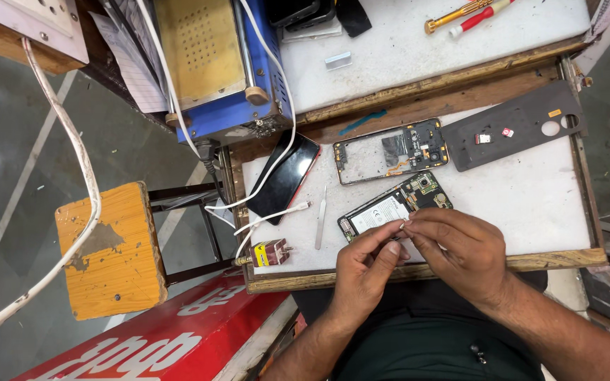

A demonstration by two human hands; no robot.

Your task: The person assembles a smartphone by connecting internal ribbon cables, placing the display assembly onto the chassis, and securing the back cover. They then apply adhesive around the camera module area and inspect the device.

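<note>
My left hand (363,271) and my right hand (460,250) meet over the front of a white work board (531,204), fingertips pinched together on a tiny part (405,224) that is too small to identify. Just beyond the fingers lies an opened phone body (390,208) with its white battery and circuit board exposed. Behind it rests a phone mid-frame (390,152) with dark components. A dark back cover (513,127) lies at the right rear with two small parts on it.
Metal tweezers (320,219) and a black phone (287,176) lie to the left, with a white cable (277,212) and a yellow charger plug (270,252). A blue heating machine (217,63) stands behind. Screwdrivers (471,14) rest on the rear shelf. A yellow stool (111,247) stands left.
</note>
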